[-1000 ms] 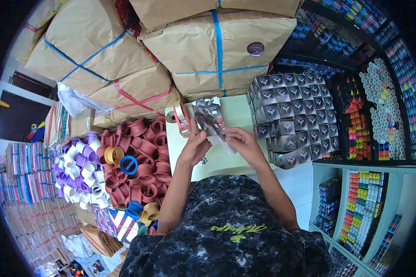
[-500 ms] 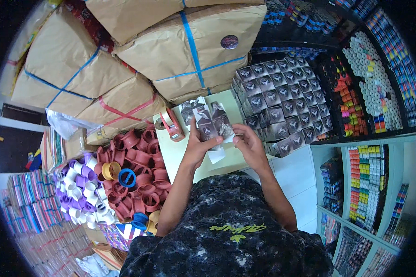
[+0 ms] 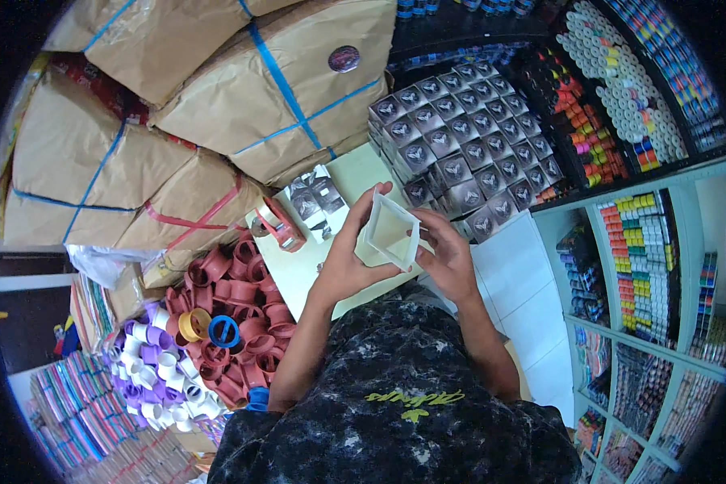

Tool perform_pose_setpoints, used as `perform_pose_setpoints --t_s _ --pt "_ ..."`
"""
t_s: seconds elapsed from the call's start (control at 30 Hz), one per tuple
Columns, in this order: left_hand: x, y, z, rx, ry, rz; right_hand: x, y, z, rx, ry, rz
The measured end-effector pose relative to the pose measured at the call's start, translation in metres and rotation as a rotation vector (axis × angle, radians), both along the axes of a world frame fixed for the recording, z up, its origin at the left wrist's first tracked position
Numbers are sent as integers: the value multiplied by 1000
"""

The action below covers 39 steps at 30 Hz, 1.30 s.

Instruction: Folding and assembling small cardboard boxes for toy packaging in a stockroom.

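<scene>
A small cardboard box [image 3: 393, 223] stands opened out into a four-sided tube, its white inside facing up at me. My left hand [image 3: 348, 256] wraps round its left and near side, thumb along the lower edge. On the other side, my right hand [image 3: 445, 252] holds the right edge with bent fingers and thumb. Flat dark-grey printed box blanks [image 3: 315, 200] lie on the pale table [image 3: 287, 270] beyond my left hand. Beside them sits a red tape dispenser [image 3: 280, 226] with a roll of tape.
Stacked finished boxes [image 3: 460, 133] rise at the table's far right. Paper-wrapped bundles [image 3: 242, 105] tied with straps stand behind. Brown-red plastic rings [image 3: 246, 294] and purple and white ones [image 3: 149, 355] are heaped at left. Shelves of coloured spools [image 3: 637, 258] line the right.
The flattened printed blank in my hands has been opened into a square tube. My hands have turned it so its inside shows. The view has shifted somewhat to the right.
</scene>
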State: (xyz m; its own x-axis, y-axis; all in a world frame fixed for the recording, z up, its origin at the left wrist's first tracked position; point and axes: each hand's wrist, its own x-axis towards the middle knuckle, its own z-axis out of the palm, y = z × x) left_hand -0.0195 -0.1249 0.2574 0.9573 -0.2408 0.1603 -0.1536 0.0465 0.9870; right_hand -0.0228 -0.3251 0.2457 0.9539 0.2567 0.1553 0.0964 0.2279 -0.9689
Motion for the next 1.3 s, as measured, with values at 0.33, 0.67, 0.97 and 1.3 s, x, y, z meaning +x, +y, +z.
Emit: perform_pose_setpoints --t_s 0.33,0.67,0.97,1.3 --pt "11 -11 17 98 -187 -81 -10 -16 23 -156 -182 -161" --pt "17 -25 23 165 -120 -137 -11 -33 18 -103 -179 -213" --pt "18 -48 14 88 218 -150 -9 -50 9 -62 90 -268" --pt "37 -94 10 -305 304 -91 -1 -88 20 -56 -57 -190"
